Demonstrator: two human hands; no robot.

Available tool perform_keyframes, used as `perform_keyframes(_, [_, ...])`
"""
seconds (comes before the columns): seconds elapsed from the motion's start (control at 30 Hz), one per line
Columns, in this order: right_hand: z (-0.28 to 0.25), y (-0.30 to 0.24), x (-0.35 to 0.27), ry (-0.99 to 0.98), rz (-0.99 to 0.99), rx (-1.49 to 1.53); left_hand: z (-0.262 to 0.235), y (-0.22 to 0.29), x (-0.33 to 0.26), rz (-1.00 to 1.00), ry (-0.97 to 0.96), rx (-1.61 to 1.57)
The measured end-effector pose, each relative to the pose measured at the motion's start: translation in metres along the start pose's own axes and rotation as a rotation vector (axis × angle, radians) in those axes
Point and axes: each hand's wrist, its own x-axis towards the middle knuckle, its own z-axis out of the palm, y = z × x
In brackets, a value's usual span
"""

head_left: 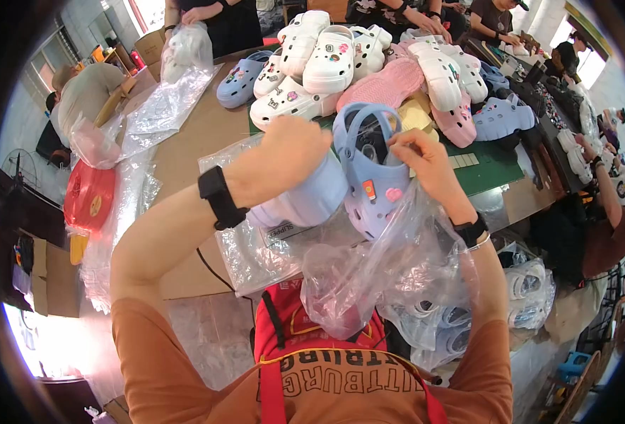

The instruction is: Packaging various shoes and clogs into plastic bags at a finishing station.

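My left hand (295,152) is closed, its back toward me, over a plain-sided light blue clog (302,198) turned sole-side out. The hand hides the upper part of that clog. Beside it, a second light blue clog (365,180) stands toe down, with an orange charm and a pink charm on its front and its heel strap up. My right hand (425,159) pinches this clog at the rim of its opening. A crumpled clear plastic bag (397,261) hangs below my right hand, against the clog's toe and over my wrist.
White clogs (330,60), pink clogs (383,85) and blue clogs (503,116) are heaped across the table's far side. Flat clear bags (242,258) lie under my left hand. Bagged clogs (454,332) sit at lower right. Co-workers handle shoes along the far and right sides.
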Motion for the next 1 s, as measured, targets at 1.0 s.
perform_keyframes(1.0, [0.012, 0.063, -0.037, 0.042, 0.076, 0.081, 0.058, 0.058, 0.076, 0.092, -0.253, -0.868])
